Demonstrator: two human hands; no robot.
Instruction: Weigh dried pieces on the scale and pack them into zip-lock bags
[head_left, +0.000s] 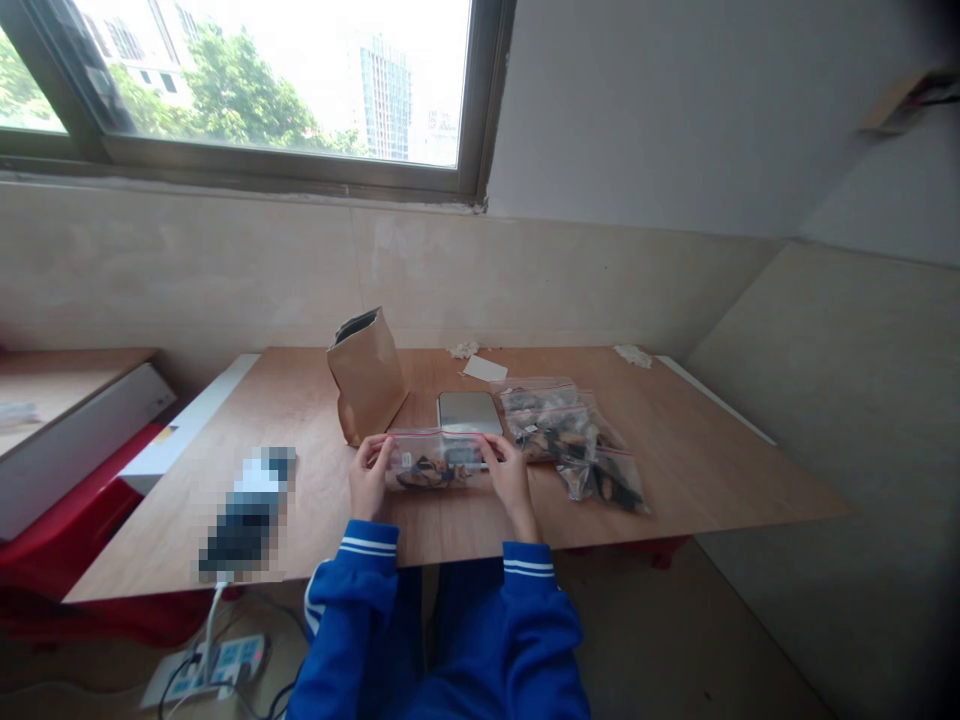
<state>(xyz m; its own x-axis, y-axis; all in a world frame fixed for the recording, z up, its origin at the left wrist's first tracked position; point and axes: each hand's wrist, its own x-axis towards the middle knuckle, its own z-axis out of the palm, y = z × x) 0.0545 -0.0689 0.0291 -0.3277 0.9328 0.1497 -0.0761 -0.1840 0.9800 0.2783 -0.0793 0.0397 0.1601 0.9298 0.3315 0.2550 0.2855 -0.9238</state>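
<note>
Your left hand (371, 478) and right hand (511, 476) grip opposite ends of a zip bag of dark pieces (436, 465), at the near edge of a digital scale (469, 412) on the table (697, 470). Risk: an unsealed bag could spill; a slip could knock the scale.

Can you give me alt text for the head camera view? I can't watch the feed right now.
The left hand and right hand hold a clear zip bag of dark pieces against the front of a flat silver scale on a plywood table. Filled zip bags lie to the right; a brown paper bag stands to the left.
</note>
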